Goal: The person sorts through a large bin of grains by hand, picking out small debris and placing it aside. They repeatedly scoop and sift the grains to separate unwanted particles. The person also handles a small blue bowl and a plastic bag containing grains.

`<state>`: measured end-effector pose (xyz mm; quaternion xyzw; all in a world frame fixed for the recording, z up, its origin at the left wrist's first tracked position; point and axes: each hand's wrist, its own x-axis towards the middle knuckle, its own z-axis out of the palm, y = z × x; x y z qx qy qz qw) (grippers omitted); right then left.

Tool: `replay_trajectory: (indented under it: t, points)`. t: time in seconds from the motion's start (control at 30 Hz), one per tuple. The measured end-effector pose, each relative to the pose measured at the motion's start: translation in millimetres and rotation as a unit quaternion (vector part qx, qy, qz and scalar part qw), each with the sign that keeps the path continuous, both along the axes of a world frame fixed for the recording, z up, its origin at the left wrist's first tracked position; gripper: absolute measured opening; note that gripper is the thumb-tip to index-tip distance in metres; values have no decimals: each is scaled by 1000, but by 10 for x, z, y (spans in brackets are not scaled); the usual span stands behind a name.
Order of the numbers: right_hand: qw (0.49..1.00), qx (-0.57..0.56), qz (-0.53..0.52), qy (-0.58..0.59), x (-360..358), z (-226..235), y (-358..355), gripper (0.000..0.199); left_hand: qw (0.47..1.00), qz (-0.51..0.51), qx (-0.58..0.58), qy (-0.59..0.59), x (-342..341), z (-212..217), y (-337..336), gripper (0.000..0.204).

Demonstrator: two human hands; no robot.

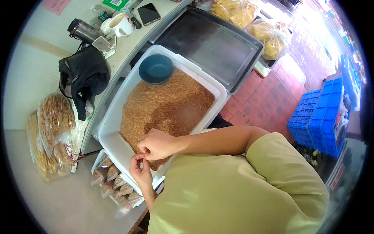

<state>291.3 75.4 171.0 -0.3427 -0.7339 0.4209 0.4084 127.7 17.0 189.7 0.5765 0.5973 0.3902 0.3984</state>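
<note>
My right hand (160, 144) is closed, its fingers bent in a pinch over the near end of a white plastic tub (110, 128). Just below it, my left hand (139, 170) is pinched too, and the fingertips of both hands meet. Whatever they hold, if anything, is too small or too hidden to name. A heap of brown, grainy food (167, 103) fills much of the tub, darker in the middle. At the tub's far left corner a dark blue-green bowl (156, 70) rests beside the heap.
Filled small plastic bags (113, 173) lie in a tray beside the tub. A black lidded bin (206, 43) stands beyond it, near bags of yellow food (269, 35). A black bag (85, 72), mug (121, 25) and phone (149, 14) sit at left. Blue crates (323, 117) stand right.
</note>
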Motion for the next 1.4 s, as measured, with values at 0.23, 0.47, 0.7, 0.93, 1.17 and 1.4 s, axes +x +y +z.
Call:
replay_trajectory:
  t: [0.23, 0.47, 0.7, 0.93, 1.17, 1.4]
  points:
    - [997, -43, -45, -48, 58, -46, 51, 16, 999, -15, -3, -34, 147, -38, 137, 5]
    - [986, -121, -111, -3, 964, -27, 36, 12, 997, -37, -59, -45, 162, -333, 321, 5]
    - [831, -67, -433, 341, 4248, -497, -1317, 31, 978, -102, -54, 173, -9, -794, 767, 15]
    - [640, -42, -626, 443, 4272, 169, -1258, 33, 978, -73, 3, 197, 170, -795, 2035, 44]
    - [936, -237, -261, -13, 1956, -563, 301, 32, 869, -304, 97, 378, 770, -798, 1805, 33]
    - [941, -104, -174, -271, 972, -701, 712, 48, 860, -267, 123, 418, 254, -827, 1055, 42]
